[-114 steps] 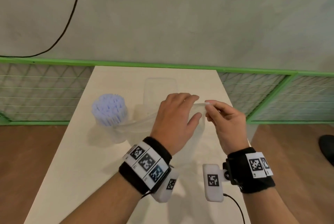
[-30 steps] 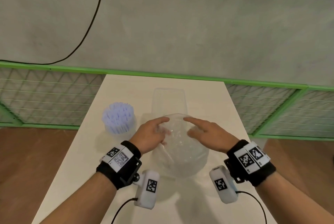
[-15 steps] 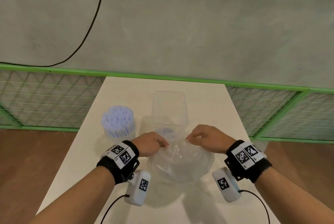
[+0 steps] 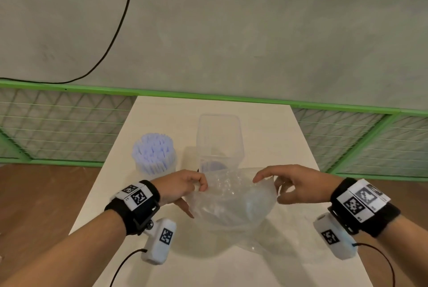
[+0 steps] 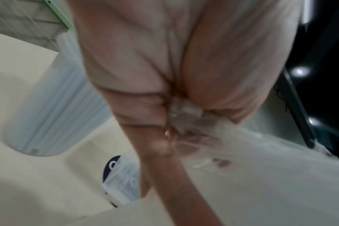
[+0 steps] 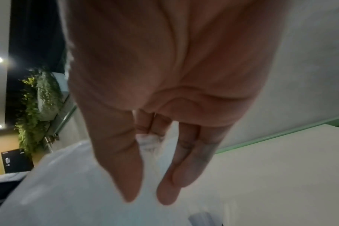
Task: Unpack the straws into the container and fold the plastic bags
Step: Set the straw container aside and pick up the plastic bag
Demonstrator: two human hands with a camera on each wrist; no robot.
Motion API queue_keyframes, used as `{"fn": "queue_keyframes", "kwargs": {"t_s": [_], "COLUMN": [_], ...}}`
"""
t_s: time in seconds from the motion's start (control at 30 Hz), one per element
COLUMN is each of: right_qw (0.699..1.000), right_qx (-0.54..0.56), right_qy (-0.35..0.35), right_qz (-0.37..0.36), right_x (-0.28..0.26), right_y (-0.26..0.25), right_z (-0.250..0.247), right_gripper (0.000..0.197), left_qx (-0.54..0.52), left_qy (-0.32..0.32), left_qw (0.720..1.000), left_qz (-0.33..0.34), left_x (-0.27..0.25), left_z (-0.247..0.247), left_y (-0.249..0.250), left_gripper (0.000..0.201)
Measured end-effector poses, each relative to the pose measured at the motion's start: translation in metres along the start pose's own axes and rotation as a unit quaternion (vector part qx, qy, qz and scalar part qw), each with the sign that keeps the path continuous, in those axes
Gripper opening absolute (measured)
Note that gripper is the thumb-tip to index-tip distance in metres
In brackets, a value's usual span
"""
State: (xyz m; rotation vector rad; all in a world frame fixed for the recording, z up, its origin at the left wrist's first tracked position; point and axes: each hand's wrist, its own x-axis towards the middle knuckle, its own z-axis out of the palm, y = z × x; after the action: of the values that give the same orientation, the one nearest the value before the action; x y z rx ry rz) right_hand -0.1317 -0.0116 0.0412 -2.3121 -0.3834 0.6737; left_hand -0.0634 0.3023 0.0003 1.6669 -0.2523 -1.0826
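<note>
A crumpled clear plastic bag [image 4: 234,203] is lifted a little above the white table [image 4: 278,138], bulging between my hands. My left hand [image 4: 185,188] grips its left upper edge with curled fingers; in the left wrist view the bag [image 5: 261,168] bunches in my left hand [image 5: 176,116]. My right hand [image 4: 273,184] pinches the right upper edge; in the right wrist view the bag [image 6: 68,191] sits between thumb and fingers of my right hand [image 6: 147,197]. Behind stands a clear container [image 4: 218,143], and to its left a round container packed with upright pale blue straws [image 4: 153,153].
A green-framed mesh fence [image 4: 58,124] runs behind and beside the table under a grey wall. A black cable [image 4: 115,31] hangs on the wall. Wooden floor [image 4: 34,205] lies on both sides. White wrist cameras with cables hang under both wrists.
Both hands went from pressing the bag on the table to gripping its top edge and have pulled apart, spreading the bag wider. The head view shifted slightly.
</note>
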Motion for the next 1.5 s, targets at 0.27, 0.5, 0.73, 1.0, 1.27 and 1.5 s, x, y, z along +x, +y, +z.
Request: {"fn": "queue_keyframes", "kwargs": {"t_s": [0.27, 0.5, 0.73, 1.0, 1.27, 1.5], "right_qw": [0.988, 0.982, 0.984, 0.933, 0.890, 0.927], "right_qx": [0.126, 0.143, 0.142, 0.183, 0.218, 0.187], "right_qy": [0.083, 0.125, 0.098, 0.295, 0.392, 0.315], "right_qz": [0.020, -0.025, -0.042, -0.092, -0.083, -0.084], "right_x": [0.011, 0.021, 0.017, 0.025, 0.023, 0.010], "right_y": [0.015, 0.020, 0.024, 0.025, 0.018, 0.009], "right_z": [0.004, 0.020, 0.034, 0.070, 0.103, 0.119], "right_gripper": [0.036, 0.026, 0.058, 0.041, 0.030, 0.034], "left_qx": [0.034, 0.135, 0.111, 0.103, 0.149, 0.180], "left_qy": [-0.058, 0.084, 0.144, 0.215, 0.226, 0.264], "left_qw": [0.996, 0.973, 0.967, 0.932, 0.914, 0.878], "left_qz": [0.054, 0.169, 0.177, 0.275, 0.303, 0.357], "left_x": [-0.020, -0.014, -0.006, -0.007, -0.013, -0.014], "left_z": [-0.008, -0.003, -0.012, 0.012, 0.037, 0.048], "left_y": [-0.033, -0.039, -0.048, -0.059, -0.064, -0.066], "left_gripper": [0.035, 0.044, 0.029, 0.020, 0.022, 0.018]}}
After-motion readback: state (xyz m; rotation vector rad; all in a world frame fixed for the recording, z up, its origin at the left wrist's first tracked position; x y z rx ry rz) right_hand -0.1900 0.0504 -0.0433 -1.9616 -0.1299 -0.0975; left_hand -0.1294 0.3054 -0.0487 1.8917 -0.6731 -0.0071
